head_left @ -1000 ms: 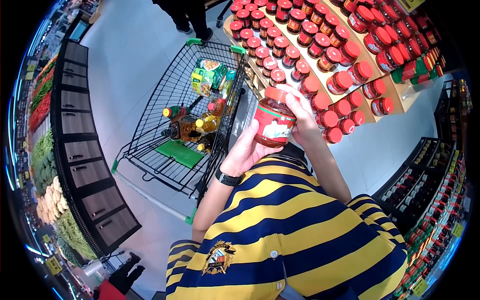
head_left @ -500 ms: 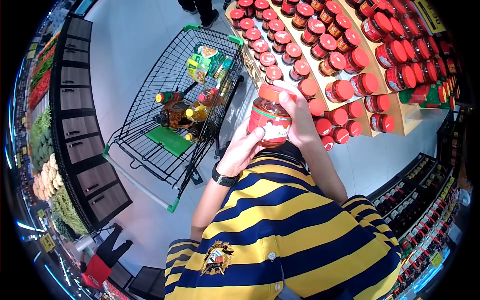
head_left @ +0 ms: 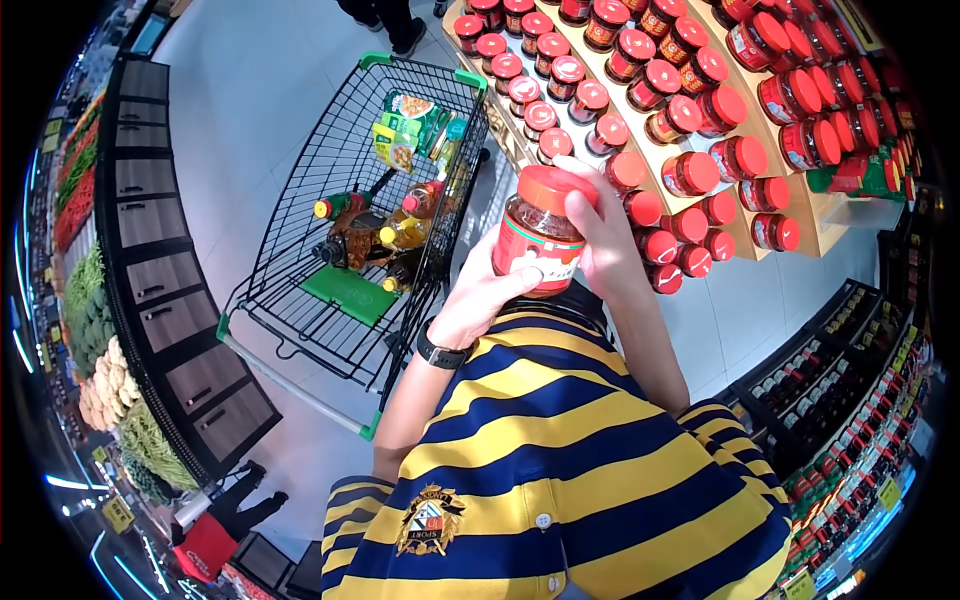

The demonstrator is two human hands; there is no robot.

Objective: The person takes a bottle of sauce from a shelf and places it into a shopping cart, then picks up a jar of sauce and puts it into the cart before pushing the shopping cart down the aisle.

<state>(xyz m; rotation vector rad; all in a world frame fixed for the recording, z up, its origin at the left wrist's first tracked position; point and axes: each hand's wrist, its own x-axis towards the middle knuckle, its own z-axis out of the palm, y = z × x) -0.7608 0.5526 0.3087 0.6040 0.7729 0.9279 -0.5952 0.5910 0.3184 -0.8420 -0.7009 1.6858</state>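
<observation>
In the head view, a glass jar (head_left: 537, 240) with a red lid (head_left: 557, 188) is held in front of the person's body, above the striped shirt (head_left: 600, 455). The left hand (head_left: 482, 300), with a black watch (head_left: 442, 350) on its wrist, grasps the lower part, its thumb laid across the red and white label. The right hand (head_left: 608, 245) grasps the jar higher up, its fingers curled by the lid and the thumb near the neck.

To the left of the jar is a wire shopping cart (head_left: 298, 393) with green corners. Inside are several bottles (head_left: 402, 233), green and yellow packets (head_left: 398, 140) and a green panel (head_left: 350, 295). Beyond the hands, a wooden display stand (head_left: 818, 208) carries rows of red-lidded jars (head_left: 690, 175). Vegetables (head_left: 88, 310) lie above a row of cabinets at far left; bottled goods (head_left: 800, 390) fill the shelves at right. Near the lower left is a person in red (head_left: 207, 545); another person's dark legs (head_left: 395, 22) show at the top.
</observation>
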